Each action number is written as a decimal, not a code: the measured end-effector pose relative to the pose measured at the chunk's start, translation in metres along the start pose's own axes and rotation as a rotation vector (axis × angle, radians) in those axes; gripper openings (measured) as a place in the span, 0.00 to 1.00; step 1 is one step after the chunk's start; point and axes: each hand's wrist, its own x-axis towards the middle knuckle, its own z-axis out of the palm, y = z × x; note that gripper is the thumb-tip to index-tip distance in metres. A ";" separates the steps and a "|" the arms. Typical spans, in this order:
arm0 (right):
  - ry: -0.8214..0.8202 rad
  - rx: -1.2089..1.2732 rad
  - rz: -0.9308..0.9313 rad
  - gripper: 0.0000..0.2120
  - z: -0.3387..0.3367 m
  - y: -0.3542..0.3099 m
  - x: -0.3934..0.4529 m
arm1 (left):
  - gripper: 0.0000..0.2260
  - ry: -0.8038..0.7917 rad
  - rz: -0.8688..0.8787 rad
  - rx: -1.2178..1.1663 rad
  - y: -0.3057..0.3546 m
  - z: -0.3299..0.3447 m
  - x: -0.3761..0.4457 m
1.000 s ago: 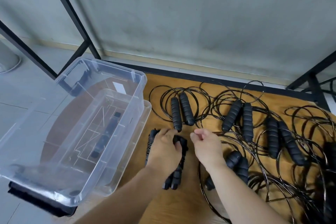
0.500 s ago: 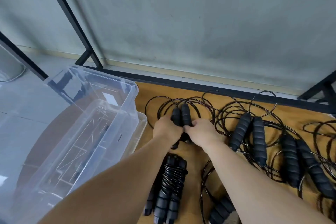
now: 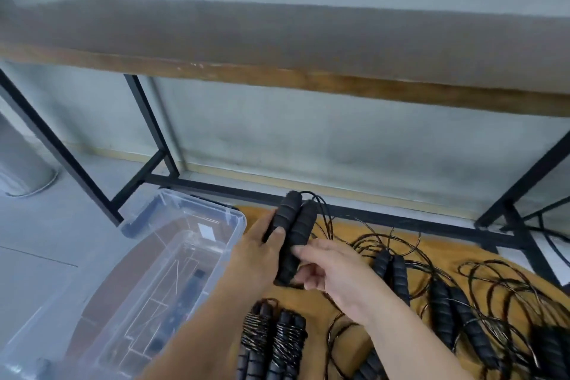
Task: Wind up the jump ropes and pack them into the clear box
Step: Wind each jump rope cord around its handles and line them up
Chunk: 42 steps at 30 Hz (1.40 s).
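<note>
Now: two handles held above the mat

Both hands grip one pair of black rope handles: the left hand is wrapped around them, the right hand pinches their lower end. The clear box sits open at left, beside two wound ropes.

Black ropes, ochre floor, grey wall

Between both hands, the two matte black ribbed foam handles trail thin glossy black cord (coppery glints along it). Below the hands, two wound black rope bundles show pale striping from their coils. Left of the left hand, the colourless see-through plastic box; under everything, a mustard-orange mat.
</note>
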 end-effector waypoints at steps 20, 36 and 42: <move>0.168 -0.145 -0.650 0.03 0.032 -0.266 -0.237 | 0.17 -0.094 0.577 0.154 0.345 -0.072 -0.110; 0.373 -0.422 -0.717 0.11 0.016 -0.278 -0.278 | 0.18 -0.388 0.669 0.467 0.376 -0.076 -0.131; 0.580 -0.329 -0.815 0.19 0.013 -0.288 -0.273 | 0.14 -0.365 0.599 0.241 0.369 -0.084 -0.124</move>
